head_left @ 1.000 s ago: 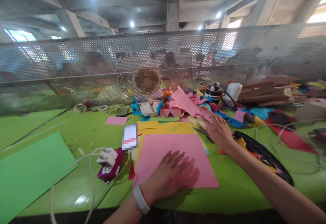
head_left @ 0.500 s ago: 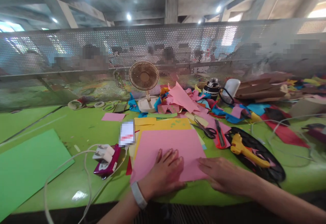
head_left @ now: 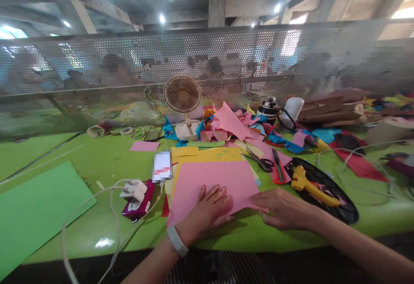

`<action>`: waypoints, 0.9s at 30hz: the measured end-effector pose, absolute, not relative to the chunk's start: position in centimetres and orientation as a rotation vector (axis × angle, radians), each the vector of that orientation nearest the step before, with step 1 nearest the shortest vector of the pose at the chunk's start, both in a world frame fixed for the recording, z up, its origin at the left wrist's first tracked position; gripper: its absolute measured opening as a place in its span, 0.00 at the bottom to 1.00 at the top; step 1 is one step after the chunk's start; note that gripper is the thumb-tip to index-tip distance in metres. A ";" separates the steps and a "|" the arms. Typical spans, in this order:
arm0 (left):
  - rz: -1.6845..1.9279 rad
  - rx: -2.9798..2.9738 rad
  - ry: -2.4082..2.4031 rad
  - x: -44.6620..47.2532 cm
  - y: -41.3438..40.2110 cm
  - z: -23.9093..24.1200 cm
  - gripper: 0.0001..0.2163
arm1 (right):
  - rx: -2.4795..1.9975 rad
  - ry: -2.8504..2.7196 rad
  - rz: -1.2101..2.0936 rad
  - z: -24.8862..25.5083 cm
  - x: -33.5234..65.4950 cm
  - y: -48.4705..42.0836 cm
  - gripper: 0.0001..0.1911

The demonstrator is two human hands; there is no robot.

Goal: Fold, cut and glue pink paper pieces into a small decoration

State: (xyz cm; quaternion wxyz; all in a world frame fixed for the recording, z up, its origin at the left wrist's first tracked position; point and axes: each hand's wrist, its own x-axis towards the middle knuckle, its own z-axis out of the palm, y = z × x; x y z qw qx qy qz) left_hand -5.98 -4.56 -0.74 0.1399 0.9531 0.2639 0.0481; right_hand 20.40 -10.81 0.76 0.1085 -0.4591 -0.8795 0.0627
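A pink paper sheet (head_left: 210,176) lies over yellow paper (head_left: 194,154) on the green table. Spread flat on its lower middle, my left hand (head_left: 215,204) presses it, with a white band on the wrist. At the lower right corner, my right hand (head_left: 278,208) pinches the sheet between thumb and fingers, and that corner is raised a little. Scissors (head_left: 261,161) and a red utility knife (head_left: 278,167) lie beyond the right hand. To its right, a yellow glue gun (head_left: 312,187) rests on a black tray (head_left: 351,215).
A phone (head_left: 161,166) and a purple power strip (head_left: 139,204) with white cables stand left of the sheet. Green paper (head_left: 42,210) covers the far left. Behind are a small fan (head_left: 183,94), paper scraps (head_left: 229,122), a bottle (head_left: 268,109) and a perforated metal screen (head_left: 129,77).
My right hand has closed on the pink sheet's lower right corner and lifted it slightly. My left hand stays flat on the sheet. The view has shifted a little.
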 end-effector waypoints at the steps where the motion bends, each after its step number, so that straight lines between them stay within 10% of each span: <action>1: 0.141 2.756 0.763 -6.0 -4.5 -0.8 0.24 | -1.340 -2.597 0.221 0.8 20.4 -10.7 0.12; 27: 0.758 2.465 0.806 -6.1 -4.5 -0.4 0.10 | -1.167 -2.054 0.643 0.5 21.0 -6.2 0.18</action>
